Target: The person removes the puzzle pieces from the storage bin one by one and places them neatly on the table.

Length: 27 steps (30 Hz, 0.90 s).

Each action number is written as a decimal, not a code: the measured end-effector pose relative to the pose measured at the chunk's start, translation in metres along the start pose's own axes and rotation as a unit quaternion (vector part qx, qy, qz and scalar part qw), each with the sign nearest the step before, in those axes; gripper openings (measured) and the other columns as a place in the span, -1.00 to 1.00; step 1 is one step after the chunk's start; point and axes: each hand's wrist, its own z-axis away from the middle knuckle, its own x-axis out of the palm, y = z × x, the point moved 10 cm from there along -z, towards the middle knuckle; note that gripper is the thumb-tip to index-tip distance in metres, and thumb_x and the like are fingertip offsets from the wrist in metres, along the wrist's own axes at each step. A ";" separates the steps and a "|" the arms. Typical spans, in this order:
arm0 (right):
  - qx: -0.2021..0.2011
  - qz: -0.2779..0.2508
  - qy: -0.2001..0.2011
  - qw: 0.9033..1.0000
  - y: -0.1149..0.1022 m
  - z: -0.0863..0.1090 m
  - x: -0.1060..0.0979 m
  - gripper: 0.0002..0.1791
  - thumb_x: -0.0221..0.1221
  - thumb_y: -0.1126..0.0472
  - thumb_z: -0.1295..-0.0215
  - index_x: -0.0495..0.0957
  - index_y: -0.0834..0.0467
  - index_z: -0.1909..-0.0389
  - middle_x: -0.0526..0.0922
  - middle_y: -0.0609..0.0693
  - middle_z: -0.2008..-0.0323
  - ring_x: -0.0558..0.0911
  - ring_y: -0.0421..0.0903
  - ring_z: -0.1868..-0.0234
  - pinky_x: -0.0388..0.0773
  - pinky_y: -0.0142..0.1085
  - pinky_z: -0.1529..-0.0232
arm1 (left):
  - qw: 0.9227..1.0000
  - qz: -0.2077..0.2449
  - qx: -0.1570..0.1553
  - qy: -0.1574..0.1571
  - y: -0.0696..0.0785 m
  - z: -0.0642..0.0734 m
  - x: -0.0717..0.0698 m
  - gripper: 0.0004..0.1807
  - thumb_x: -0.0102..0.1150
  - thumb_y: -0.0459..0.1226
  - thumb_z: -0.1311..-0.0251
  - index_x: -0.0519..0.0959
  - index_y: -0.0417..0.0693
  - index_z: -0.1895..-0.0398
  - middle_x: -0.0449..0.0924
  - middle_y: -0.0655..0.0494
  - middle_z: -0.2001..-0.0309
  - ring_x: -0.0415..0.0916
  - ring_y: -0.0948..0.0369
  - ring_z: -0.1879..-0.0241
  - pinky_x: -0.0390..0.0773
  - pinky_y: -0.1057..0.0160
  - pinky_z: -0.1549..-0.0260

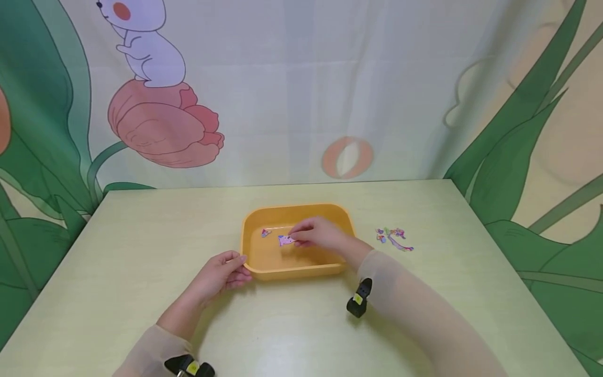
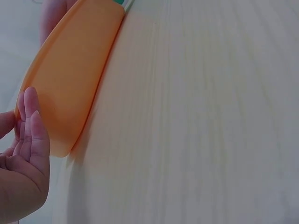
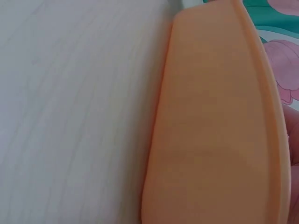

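A shallow yellow-orange plastic tray [image 1: 297,273] stands on the table. At its front left corner my left hand [image 1: 221,275] pinches the rim, thumb on top and fingers along the outer wall; the left wrist view shows these fingers [image 2: 32,126] against the tray's side [image 2: 79,60]. My right hand [image 1: 322,234] reaches over the right side of the tray and pinches a small flat pink and purple cutout [image 1: 285,240], sticker-like, just above the tray floor. Another small colourful cutout [image 1: 266,233] lies in the tray, further left. In the right wrist view the tray wall [image 3: 210,116] hides most of that hand.
Several colourful flat cutouts [image 1: 400,245], one long and curved, lie on the pale wooden table [image 1: 292,324] right of the tray. Behind the table hangs a printed curtain [image 1: 264,94] with a white animal on a pink flower. Black cameras are strapped to both wrists.
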 end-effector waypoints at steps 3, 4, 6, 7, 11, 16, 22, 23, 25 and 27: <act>-0.005 -0.013 0.008 1.000 0.001 0.005 -0.011 -0.76 0.15 0.33 -0.26 0.56 0.41 0.13 0.64 0.09 0.32 0.63 -0.14 0.35 0.55 -0.14 0.09 | 1.000 0.003 0.001 -0.004 0.000 0.001 0.000 -0.78 -0.09 -0.26 -0.39 0.38 -0.32 0.23 0.58 0.05 0.45 0.61 0.18 0.40 0.61 0.26 0.32; -0.007 -0.017 0.008 1.000 0.002 0.007 -0.015 -0.76 0.15 0.33 -0.27 0.55 0.42 0.12 0.64 0.09 0.31 0.63 -0.15 0.35 0.55 -0.13 0.08 | 1.000 0.005 0.002 -0.006 0.000 0.001 0.000 -0.77 -0.09 -0.26 -0.39 0.38 -0.33 0.22 0.58 0.05 0.45 0.61 0.18 0.40 0.61 0.26 0.32; -0.009 -0.023 0.011 1.000 0.004 0.010 -0.021 -0.75 0.14 0.34 -0.27 0.54 0.43 0.11 0.64 0.10 0.31 0.64 -0.10 0.33 0.53 -0.10 0.06 | 1.000 0.010 0.003 -0.009 0.000 0.001 0.000 -0.76 -0.08 -0.25 -0.38 0.38 -0.33 0.21 0.58 0.06 0.45 0.61 0.19 0.40 0.61 0.26 0.32; -0.009 -0.023 0.011 1.000 0.005 0.011 -0.023 -0.75 0.14 0.33 -0.27 0.54 0.43 0.11 0.64 0.10 0.30 0.65 -0.10 0.33 0.53 -0.09 0.06 | 1.000 0.011 0.003 -0.008 0.000 0.001 -0.001 -0.77 -0.07 -0.25 -0.38 0.38 -0.32 0.22 0.58 0.06 0.45 0.61 0.19 0.40 0.61 0.26 0.33; -0.011 -0.017 0.014 1.000 0.008 0.018 -0.032 -0.74 0.14 0.33 -0.28 0.54 0.43 0.10 0.65 0.12 0.27 0.65 -0.07 0.29 0.53 -0.11 0.06 | 1.000 0.014 0.003 -0.004 -0.002 0.002 -0.002 -0.80 -0.06 -0.24 -0.38 0.40 -0.25 0.26 0.58 0.07 0.46 0.61 0.19 0.41 0.61 0.28 0.34; -0.016 -0.018 0.020 1.000 0.009 0.025 -0.042 -0.74 0.14 0.32 -0.28 0.54 0.41 0.09 0.64 0.12 0.24 0.63 -0.12 0.29 0.56 -0.22 0.11 | 1.000 0.012 -0.001 0.000 -0.003 0.003 -0.004 -0.79 -0.05 -0.23 -0.37 0.40 -0.25 0.26 0.59 0.04 0.44 0.62 0.18 0.40 0.61 0.28 0.34; -0.008 -0.026 0.037 0.999 0.008 0.034 -0.052 -0.74 0.14 0.31 -0.28 0.56 0.39 0.09 0.62 0.10 0.26 0.61 -0.11 0.29 0.56 -0.21 0.09 | 1.000 0.011 -0.005 -0.001 -0.005 0.002 -0.005 -0.74 -0.06 -0.23 -0.38 0.38 -0.33 0.20 0.59 0.03 0.43 0.62 0.20 0.40 0.61 0.29 0.34; -0.005 -0.029 0.040 0.999 0.009 0.035 -0.054 -0.75 0.14 0.32 -0.28 0.56 0.38 0.09 0.62 0.10 0.26 0.61 -0.11 0.30 0.56 -0.21 0.09 | 1.000 0.011 -0.005 -0.002 -0.005 0.002 -0.005 -0.73 -0.06 -0.23 -0.38 0.37 -0.34 0.19 0.59 0.04 0.43 0.61 0.20 0.40 0.61 0.29 0.34; 0.000 -0.035 0.045 0.998 0.010 0.037 -0.058 -0.75 0.14 0.32 -0.28 0.55 0.39 0.09 0.61 0.10 0.27 0.61 -0.11 0.30 0.55 -0.19 0.07 | 1.000 0.012 -0.003 -0.003 -0.005 0.002 -0.005 -0.71 -0.04 -0.22 -0.37 0.37 -0.36 0.18 0.58 0.04 0.44 0.62 0.19 0.40 0.61 0.28 0.33; 0.004 -0.037 0.047 0.998 0.012 0.039 -0.061 -0.75 0.14 0.32 -0.28 0.55 0.39 0.09 0.62 0.10 0.28 0.61 -0.11 0.31 0.55 -0.20 0.08 | 1.000 0.013 -0.001 -0.004 -0.005 0.002 -0.005 -0.70 -0.03 -0.21 -0.36 0.37 -0.36 0.18 0.58 0.05 0.44 0.62 0.19 0.40 0.61 0.28 0.33</act>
